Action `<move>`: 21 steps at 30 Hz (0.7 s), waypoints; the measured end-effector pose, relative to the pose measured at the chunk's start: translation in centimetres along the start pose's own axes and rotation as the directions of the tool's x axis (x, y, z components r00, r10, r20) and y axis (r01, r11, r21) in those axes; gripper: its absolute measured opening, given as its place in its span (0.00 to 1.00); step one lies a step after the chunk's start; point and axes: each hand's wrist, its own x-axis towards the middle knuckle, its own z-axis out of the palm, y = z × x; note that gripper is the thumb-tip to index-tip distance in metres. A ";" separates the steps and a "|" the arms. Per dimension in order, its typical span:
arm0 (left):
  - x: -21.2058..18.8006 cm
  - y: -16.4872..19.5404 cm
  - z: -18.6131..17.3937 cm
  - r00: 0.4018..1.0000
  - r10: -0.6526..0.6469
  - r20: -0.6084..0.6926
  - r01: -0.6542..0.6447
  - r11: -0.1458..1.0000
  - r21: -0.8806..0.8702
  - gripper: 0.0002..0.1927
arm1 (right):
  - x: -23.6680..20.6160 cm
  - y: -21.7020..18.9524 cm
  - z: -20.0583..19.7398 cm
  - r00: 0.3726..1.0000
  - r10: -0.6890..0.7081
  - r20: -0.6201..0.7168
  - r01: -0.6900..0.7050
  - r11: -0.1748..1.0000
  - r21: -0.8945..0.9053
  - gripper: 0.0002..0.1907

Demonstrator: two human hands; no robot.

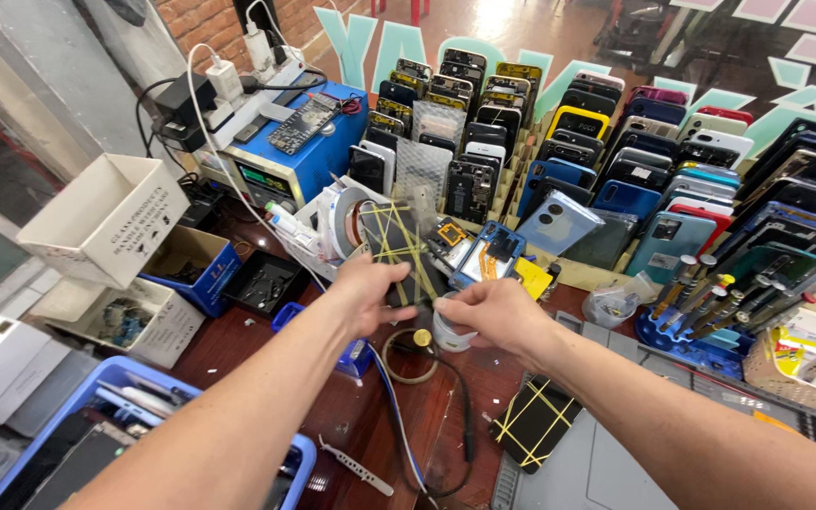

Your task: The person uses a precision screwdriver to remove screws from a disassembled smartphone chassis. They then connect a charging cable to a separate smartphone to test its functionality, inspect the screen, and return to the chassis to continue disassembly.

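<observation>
A dark phone [406, 247] bound with yellow rubber bands stands tilted above the wooden bench [351, 416], pinched in the left hand [365, 288]. Just beside it, the right hand [493, 312] grips a small white jar [448, 332]. Racked phones [616, 161] fill the rear; another banded phone [533, 420] lies nearer.

Two hands [370, 288], two rubber-banded phones [399, 250], one blue power supply [299, 156], two white boxes [106, 217].

Dark flat phone panel wrapped in crossed yellow rubber bands [400, 247] stood tilted, nearly upright, above the wooden bench, gripped at its lower left corner. Small white round plastic tub [448, 332] sat just below it, upright, partly covered by fingers, lid not visible.
</observation>
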 end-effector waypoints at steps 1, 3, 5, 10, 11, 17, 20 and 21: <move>0.5 -0.1 -0.5 1.000 -0.001 -0.016 0.002 0.998 0.055 0.10 | 0.4 0.5 -0.9 0.998 0.003 -0.065 -0.003 1.000 -0.001 0.18; 1.7 -0.4 -1.7 0.998 -0.008 -0.055 0.017 0.985 0.174 0.09 | 1.4 1.6 -2.0 0.983 0.016 -0.185 -0.014 1.000 0.009 0.21; 2.9 -0.8 -2.3 0.996 -0.005 -0.085 0.023 0.977 0.212 0.09 | 2.3 2.7 -2.9 0.955 0.034 -0.296 -0.043 0.999 -0.025 0.25; 4.2 -1.5 -2.8 0.976 0.083 -0.203 0.011 0.907 0.421 0.14 | 6.3 4.2 -3.5 0.922 0.244 -0.302 -0.215 0.969 0.125 0.29; 4.1 -1.6 -2.7 0.960 0.129 -0.249 0.014 0.865 0.502 0.17 | 7.1 4.7 -3.5 0.905 0.343 -0.252 -0.286 0.928 0.239 0.26; 2.9 -1.9 -2.0 0.866 0.309 -0.394 0.077 0.696 0.714 0.27 | 11.6 8.5 -3.0 0.884 0.467 -0.026 -0.367 0.727 0.580 0.13; 2.9 -2.3 -2.1 0.859 0.351 -0.372 0.025 0.698 0.716 0.29 | 13.0 9.8 -3.1 0.888 0.461 0.011 -0.373 0.705 0.603 0.07; 3.0 -2.6 -2.2 0.856 0.366 -0.364 0.006 0.698 0.716 0.29 | 13.2 9.9 -3.0 0.893 0.449 0.028 -0.371 0.698 0.612 0.06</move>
